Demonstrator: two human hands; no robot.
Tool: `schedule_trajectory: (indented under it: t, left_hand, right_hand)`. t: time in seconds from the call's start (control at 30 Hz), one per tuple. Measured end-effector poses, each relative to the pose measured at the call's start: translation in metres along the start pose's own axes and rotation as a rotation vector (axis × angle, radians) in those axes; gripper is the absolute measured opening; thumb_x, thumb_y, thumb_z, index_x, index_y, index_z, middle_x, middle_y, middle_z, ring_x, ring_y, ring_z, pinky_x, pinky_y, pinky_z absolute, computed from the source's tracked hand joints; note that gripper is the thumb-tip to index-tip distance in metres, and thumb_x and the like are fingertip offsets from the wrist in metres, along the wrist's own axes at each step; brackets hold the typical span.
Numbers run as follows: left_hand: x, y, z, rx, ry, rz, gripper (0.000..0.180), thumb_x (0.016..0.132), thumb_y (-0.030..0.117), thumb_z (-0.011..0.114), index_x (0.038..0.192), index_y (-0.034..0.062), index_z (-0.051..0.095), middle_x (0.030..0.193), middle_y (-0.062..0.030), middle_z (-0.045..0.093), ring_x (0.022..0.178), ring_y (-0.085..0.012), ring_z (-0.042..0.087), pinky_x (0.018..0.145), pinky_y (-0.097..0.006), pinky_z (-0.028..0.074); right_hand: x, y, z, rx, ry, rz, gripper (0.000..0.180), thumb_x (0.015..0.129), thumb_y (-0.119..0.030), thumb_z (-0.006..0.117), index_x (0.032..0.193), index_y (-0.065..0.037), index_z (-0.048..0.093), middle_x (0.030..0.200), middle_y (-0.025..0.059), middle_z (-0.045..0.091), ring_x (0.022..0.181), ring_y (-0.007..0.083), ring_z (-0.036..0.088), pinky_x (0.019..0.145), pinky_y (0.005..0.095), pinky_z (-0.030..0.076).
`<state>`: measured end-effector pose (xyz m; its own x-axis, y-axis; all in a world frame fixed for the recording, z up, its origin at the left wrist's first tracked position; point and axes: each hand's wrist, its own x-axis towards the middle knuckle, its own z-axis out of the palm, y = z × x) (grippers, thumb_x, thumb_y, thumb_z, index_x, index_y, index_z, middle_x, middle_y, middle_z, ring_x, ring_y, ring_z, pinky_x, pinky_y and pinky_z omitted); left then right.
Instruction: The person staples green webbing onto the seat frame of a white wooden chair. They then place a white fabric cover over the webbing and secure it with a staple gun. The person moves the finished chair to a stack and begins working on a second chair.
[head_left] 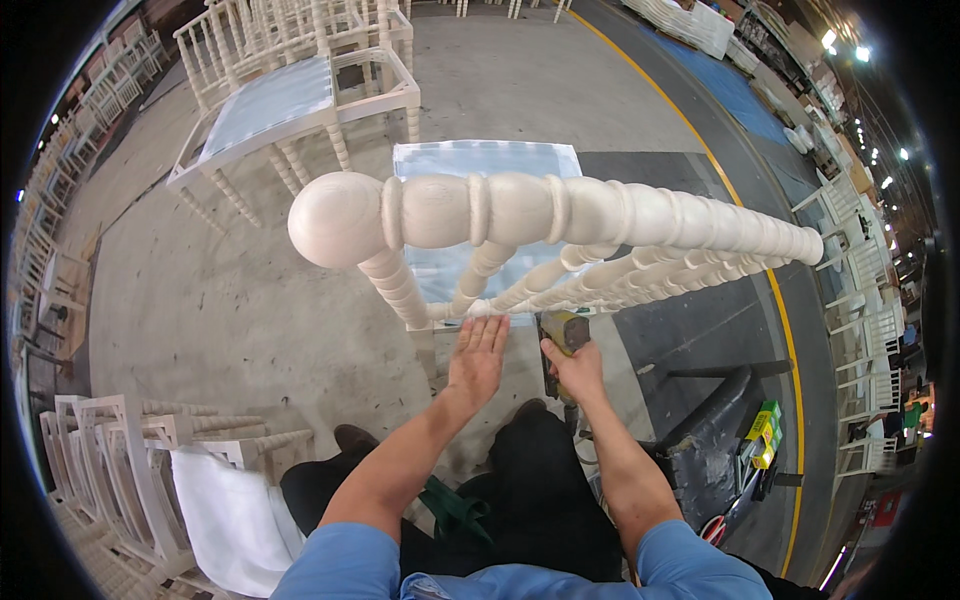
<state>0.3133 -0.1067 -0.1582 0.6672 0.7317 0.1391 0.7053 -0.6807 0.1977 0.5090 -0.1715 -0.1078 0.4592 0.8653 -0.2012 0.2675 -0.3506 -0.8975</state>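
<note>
A cream-white wooden chair point(440, 205) with a thick turned top rail and turned spindles stands right in front of me. Its pale blue-white seat point(487, 157) shows behind the back. My left hand point(477, 358) lies with fingers stretched out, the fingertips touching the lower rail of the back. Beside it, my right hand point(580, 370) grips a nail gun point(565, 332) with a yellow-green head and dark body, its front close to that same rail. The gun's tip and exact contact with the wood are hidden.
More white chairs point(300, 100) stand at the far left, with others lined up along the right point(870, 330). Chair frames and a white cloth point(230, 520) are at lower left. A black stand point(710, 440) holds a yellow-green box point(764, 435) and tools at my right.
</note>
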Motion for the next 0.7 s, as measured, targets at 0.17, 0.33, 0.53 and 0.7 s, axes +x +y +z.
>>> schedule_trajectory:
  t: [0.17, 0.33, 0.53, 0.7]
  left_hand:
    - [-0.013, -0.004, 0.001, -0.1, 0.126, 0.006, 0.07, 0.097, 0.01, 0.059, 0.163, -0.0023, 0.041, 0.168, -0.018, 0.044, 0.157, -0.0365, 0.041, 0.133, -0.052, 0.022]
    - [-0.025, -0.014, 0.001, -0.087, 0.11, 0.012, 0.066, 0.097, 0.011, 0.059, 0.16, -0.0037, 0.046, 0.17, -0.0212, 0.042, 0.158, -0.0372, 0.039, 0.133, -0.052, 0.022]
    - [-0.025, -0.016, -0.002, -0.045, 0.089, 0.049, 0.064, 0.098, 0.013, 0.06, 0.158, -0.0032, 0.048, 0.17, -0.0217, 0.041, 0.16, -0.036, 0.037, 0.134, -0.052, 0.021]
    - [-0.048, -0.023, -0.001, -0.301, 0.032, -0.049, 0.071, 0.096, 0.019, 0.066, 0.161, -0.0019, 0.044, 0.171, -0.0214, 0.041, 0.153, -0.0372, 0.047, 0.128, -0.053, 0.033]
  right_hand:
    - [-0.006, -0.001, 0.004, -0.016, -0.006, -0.001, 0.022, 0.097, -0.018, 0.083, 0.104, 0.0, 0.073, 0.081, 0.0017, 0.072, 0.056, 0.0098, 0.061, 0.051, 0.0292, 0.047]
    - [-0.016, -0.016, 0.024, 0.18, -0.094, 0.001, 0.024, 0.096, -0.019, 0.085, 0.103, 0.001, 0.072, 0.079, 0.0021, 0.072, 0.06, 0.0093, 0.063, 0.054, 0.0288, 0.05]
    - [-0.009, -0.018, 0.038, 0.018, -0.122, 0.066, 0.029, 0.094, -0.023, 0.087, 0.102, 0.001, 0.072, 0.081, 0.004, 0.072, 0.06, 0.0111, 0.064, 0.054, 0.031, 0.05]
    - [-0.022, -0.023, 0.045, -0.024, -0.102, 0.008, 0.031, 0.094, -0.024, 0.087, 0.102, 0.002, 0.072, 0.081, 0.0044, 0.073, 0.061, 0.0112, 0.065, 0.055, 0.0316, 0.051]
